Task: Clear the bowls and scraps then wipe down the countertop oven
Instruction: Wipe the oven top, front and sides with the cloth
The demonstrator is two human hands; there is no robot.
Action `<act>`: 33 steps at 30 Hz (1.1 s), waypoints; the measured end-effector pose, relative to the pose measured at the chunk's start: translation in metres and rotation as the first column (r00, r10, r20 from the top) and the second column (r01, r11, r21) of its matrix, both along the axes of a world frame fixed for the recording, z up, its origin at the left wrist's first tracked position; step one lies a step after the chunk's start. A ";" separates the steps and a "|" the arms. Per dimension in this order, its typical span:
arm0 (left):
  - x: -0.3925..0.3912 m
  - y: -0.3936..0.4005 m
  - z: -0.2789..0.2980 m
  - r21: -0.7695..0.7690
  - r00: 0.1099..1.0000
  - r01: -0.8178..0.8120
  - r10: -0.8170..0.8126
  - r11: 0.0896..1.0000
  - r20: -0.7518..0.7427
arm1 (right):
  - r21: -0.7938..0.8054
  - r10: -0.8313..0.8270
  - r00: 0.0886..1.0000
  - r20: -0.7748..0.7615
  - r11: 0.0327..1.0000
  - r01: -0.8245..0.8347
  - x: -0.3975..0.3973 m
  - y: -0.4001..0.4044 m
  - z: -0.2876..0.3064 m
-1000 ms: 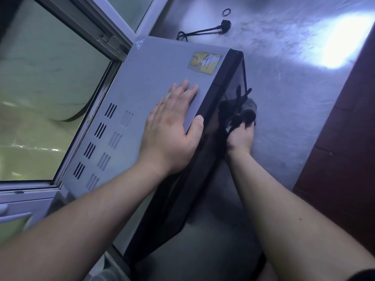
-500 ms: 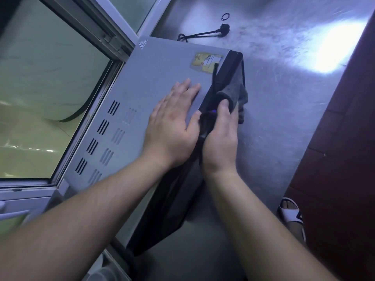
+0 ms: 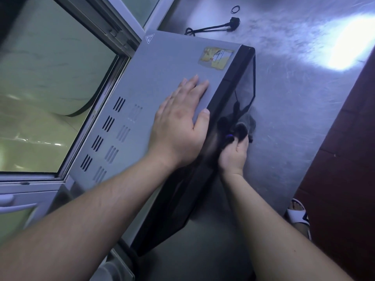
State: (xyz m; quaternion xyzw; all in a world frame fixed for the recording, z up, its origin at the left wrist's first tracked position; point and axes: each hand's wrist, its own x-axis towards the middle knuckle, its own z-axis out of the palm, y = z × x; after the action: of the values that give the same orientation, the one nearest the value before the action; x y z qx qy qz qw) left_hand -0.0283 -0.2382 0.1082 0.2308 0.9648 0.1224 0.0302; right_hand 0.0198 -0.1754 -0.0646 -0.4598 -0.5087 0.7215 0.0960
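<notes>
The countertop oven (image 3: 166, 78) has a grey top with vent slots and a yellow sticker, and a glossy black front door (image 3: 229, 110). It stands on a steel counter beside a window. My left hand (image 3: 180, 126) lies flat on the oven's top, thumb hooked over the front edge. My right hand (image 3: 233, 155) is low against the black door, closed on a dark grey cloth (image 3: 246, 123) that is pressed to the glass. No bowls or scraps are in view.
The steel counter (image 3: 294, 98) stretches right of the oven. A black power plug and cord (image 3: 215, 27) and a small black ring (image 3: 235, 9) lie behind the oven. The window frame (image 3: 119, 37) is at left. A sandalled foot (image 3: 298, 211) stands on the dark red floor below.
My right hand with the cloth has slid down the black door from the top front edge to lower on the glass. The left hand has stayed pressed on the oven's top.
</notes>
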 end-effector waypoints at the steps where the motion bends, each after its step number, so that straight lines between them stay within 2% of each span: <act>1: 0.000 0.000 0.000 0.003 1.000 0.000 0.000 1.000 0.002 | -0.031 0.013 0.999 0.031 0.999 -0.012 0.002 0.002 -0.003; 7: -0.001 0.000 0.001 -0.003 1.000 -0.002 0.002 1.000 0.008 | -0.171 -0.018 0.998 0.068 0.985 0.029 0.001 -0.005 0.020; 11: -0.001 -0.001 0.001 -0.010 1.000 0.009 -0.009 1.000 0.015 | -0.153 -0.069 0.992 -0.110 0.987 0.051 0.013 -0.012 0.071; 15: -0.005 -0.004 0.003 0.034 0.997 0.013 -0.015 0.999 0.070 | -0.051 -0.009 0.967 -0.256 0.999 -0.004 0.025 -0.015 0.113; 19: -0.003 -0.009 0.009 0.325 0.993 -0.062 0.026 0.944 0.115 | 0.132 0.079 0.968 -0.237 0.990 -0.048 0.032 -0.009 0.136; 21: -0.001 -0.013 0.014 0.355 0.993 -0.099 0.066 0.929 0.103 | 0.200 0.116 0.964 -0.238 0.977 -0.068 0.031 -0.012 0.138; 24: 0.000 -0.028 0.016 0.260 0.997 -0.033 0.013 0.965 0.077 | 0.278 0.138 0.958 -0.252 0.958 -0.065 0.033 -0.023 0.129; 27: 0.015 -0.060 0.008 0.047 0.994 0.093 -0.095 0.995 0.053 | 0.271 0.136 0.964 -0.230 0.960 -0.071 0.036 -0.024 0.112; 29: 0.026 -0.081 0.005 -0.056 0.994 0.107 -0.105 0.993 0.033 | 0.252 0.154 0.969 -0.193 0.962 -0.103 0.037 -0.023 0.095; 33: 0.032 -0.093 0.003 -0.074 0.995 0.092 -0.094 0.993 -0.019 | 0.137 0.177 0.981 -0.076 0.977 -0.165 0.039 -0.025 0.047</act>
State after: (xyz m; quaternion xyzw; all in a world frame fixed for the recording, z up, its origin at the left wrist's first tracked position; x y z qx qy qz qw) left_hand 0.0035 -0.3316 0.1111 0.2757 0.9571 0.0831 0.0334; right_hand 0.0593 -0.2000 -0.0178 -0.3748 -0.5877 0.7119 0.0858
